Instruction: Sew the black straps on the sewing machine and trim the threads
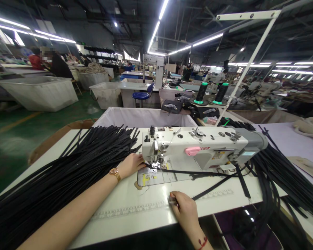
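- The black strap (pixel 193 172) lies across the machine bed, its left part under the presser foot (pixel 155 166) and the rest running right along the bed.
- The left hand (pixel 131 166) is just left of the foot, its fingertips at the strap's left end; the fingers are bent and close together, but I cannot tell whether they pinch the strap or only press it.
- The right hand (pixel 186 208) is nearer and to the right, apart from the stretch of strap on the bed. Its fingers are curled around a small grey tool (pixel 173 200), whose kind is unclear.
- Another length of black strap (pixel 211 188) slants from the far right to just beside the right hand; whether the hand touches it is hidden.
- Over the strap stands a white sewing machine (pixel 172 142), with a pink piece (pixel 192 151) on its front.
- A ruler scale (pixel 135 209) runs along the near part of the white table (pixel 114 225).
- A large pile of black straps (pixel 67 170) covers the left side; more straps (pixel 289 170) hang and lie at right.
- Beyond the machine are two black thread cones (pixel 201 92) and a pale bin (pixel 146 116).
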A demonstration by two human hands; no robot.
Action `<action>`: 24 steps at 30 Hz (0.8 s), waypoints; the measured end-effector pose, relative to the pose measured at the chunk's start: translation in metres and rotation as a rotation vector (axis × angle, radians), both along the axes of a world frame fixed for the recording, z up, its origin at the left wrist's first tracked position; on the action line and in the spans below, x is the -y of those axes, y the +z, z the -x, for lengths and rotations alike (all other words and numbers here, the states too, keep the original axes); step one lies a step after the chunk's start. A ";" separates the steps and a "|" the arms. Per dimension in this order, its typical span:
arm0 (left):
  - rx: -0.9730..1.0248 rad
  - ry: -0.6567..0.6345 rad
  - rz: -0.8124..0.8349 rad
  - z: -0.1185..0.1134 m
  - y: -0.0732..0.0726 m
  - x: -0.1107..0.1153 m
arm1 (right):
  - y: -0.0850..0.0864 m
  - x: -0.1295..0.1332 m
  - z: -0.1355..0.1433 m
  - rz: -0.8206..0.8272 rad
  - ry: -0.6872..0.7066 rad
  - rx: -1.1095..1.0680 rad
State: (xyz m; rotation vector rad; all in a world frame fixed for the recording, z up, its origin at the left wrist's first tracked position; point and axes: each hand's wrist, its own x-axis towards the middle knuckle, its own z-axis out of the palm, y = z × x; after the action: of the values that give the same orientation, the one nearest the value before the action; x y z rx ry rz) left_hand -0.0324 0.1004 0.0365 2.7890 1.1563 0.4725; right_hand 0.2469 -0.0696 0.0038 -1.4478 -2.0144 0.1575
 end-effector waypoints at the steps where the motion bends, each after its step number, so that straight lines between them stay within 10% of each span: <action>1: -0.013 0.010 0.004 0.002 -0.001 0.004 | 0.000 0.000 0.000 0.001 0.003 0.000; 24: -0.338 0.017 -0.040 -0.014 -0.007 0.054 | -0.003 0.002 0.000 0.026 -0.024 0.008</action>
State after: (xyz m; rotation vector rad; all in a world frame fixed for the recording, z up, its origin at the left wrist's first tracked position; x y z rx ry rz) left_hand -0.0186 0.0466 0.0291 2.9755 1.2399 0.0229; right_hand 0.2471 -0.0713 0.0006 -1.4902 -2.0077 0.1679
